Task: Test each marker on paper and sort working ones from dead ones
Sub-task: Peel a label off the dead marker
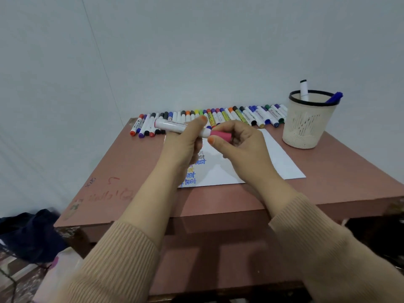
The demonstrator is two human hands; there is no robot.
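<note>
My left hand grips the white barrel of a marker, held level above the paper. My right hand pinches the marker's pink cap, which sits at the barrel's right end. Below both hands lies a white sheet of paper with the word "test" written several times in different colours down its left side. A long row of capped markers lies along the far edge of the table.
A cream mesh pen cup stands at the back right of the pinkish-brown table, holding a white marker and a blue one. A wall rises right behind the table. Dark cloth lies on the floor at the left.
</note>
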